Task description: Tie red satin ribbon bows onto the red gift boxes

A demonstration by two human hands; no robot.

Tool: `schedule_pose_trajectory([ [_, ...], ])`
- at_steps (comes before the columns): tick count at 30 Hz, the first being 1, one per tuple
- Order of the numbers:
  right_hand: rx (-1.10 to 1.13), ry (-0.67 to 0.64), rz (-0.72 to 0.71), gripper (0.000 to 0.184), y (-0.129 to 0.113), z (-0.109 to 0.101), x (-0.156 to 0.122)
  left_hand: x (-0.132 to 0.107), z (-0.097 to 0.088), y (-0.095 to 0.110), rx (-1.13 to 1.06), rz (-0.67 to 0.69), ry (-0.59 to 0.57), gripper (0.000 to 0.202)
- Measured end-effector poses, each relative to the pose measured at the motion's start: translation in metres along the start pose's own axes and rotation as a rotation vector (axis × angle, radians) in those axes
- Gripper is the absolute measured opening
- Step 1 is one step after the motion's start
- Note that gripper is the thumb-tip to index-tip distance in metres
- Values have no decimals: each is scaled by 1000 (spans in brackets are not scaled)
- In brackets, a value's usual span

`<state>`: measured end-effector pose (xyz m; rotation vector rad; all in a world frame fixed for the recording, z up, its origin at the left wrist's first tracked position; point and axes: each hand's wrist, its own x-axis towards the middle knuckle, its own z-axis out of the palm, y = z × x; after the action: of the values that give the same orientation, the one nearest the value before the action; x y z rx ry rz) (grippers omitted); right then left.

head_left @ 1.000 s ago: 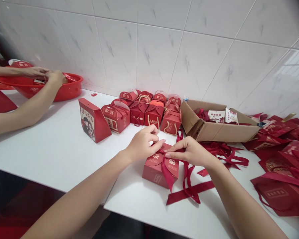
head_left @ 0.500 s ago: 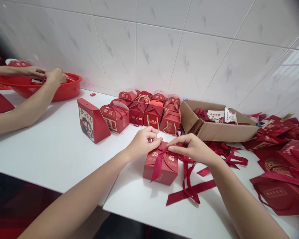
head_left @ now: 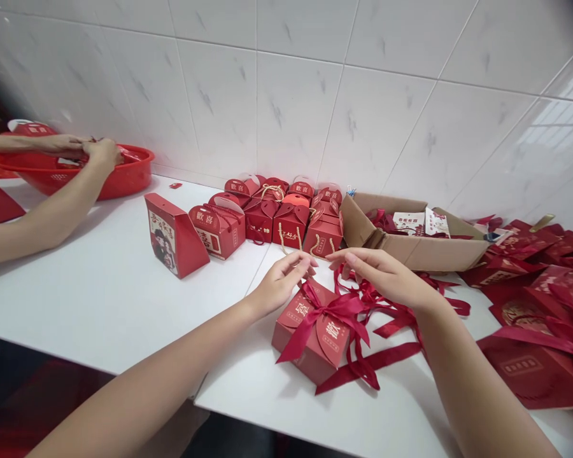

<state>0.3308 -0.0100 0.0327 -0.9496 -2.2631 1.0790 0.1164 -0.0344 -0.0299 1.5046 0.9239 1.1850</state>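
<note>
A small red gift box [head_left: 310, 340] sits on the white table [head_left: 100, 299] in front of me, with a dark red ribbon bow [head_left: 337, 310] tied across its top. My left hand [head_left: 281, 283] hovers just above the box's far left corner, fingers spread and holding nothing. My right hand [head_left: 386, 277] is raised above the bow's right side, fingers stretched out and empty. Loose ribbon tails trail off the box toward the right.
Several closed red gift boxes [head_left: 291, 213] stand in rows by the tiled wall. A triangular red box [head_left: 172, 235] stands left of them. An open cardboard carton [head_left: 410, 238] and flat red boxes [head_left: 539, 305] lie to the right. Another person's hands [head_left: 83, 149] work in a red basin [head_left: 76, 168].
The ribbon on the box has become a finished bow. Both my hands have let go of it and lifted away, opening their fingers. The box has turned slightly.
</note>
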Motion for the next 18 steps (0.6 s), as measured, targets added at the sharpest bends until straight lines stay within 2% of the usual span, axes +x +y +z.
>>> schedule_pose_trajectory([
  [2, -60, -102, -17, 38, 2, -8, -5, 0, 1, -2, -80, -67, 61, 29],
  [6, -206, -396, -10, 76, 7, -14, -10, 2, -1, -4, -147, -165, 133, 27],
  [9, -235, -483, 77, 97, 10, -9, -8, 4, -7, -1, -172, -141, -12, 17],
  [11, -205, -483, 72, 101, 11, -7, -7, 4, -12, 2, -165, -64, -166, 13],
  [13, -181, -478, 14, 99, 11, -7, -7, 3, -17, 5, -122, -2, -273, 17],
  [15, -170, -481, -38, 96, 9, -9, -7, 3, -20, 7, -65, 3, -323, 18],
  [18, -168, -482, -66, 94, 6, -10, -8, 1, -21, 10, 33, -19, -330, 14],
])
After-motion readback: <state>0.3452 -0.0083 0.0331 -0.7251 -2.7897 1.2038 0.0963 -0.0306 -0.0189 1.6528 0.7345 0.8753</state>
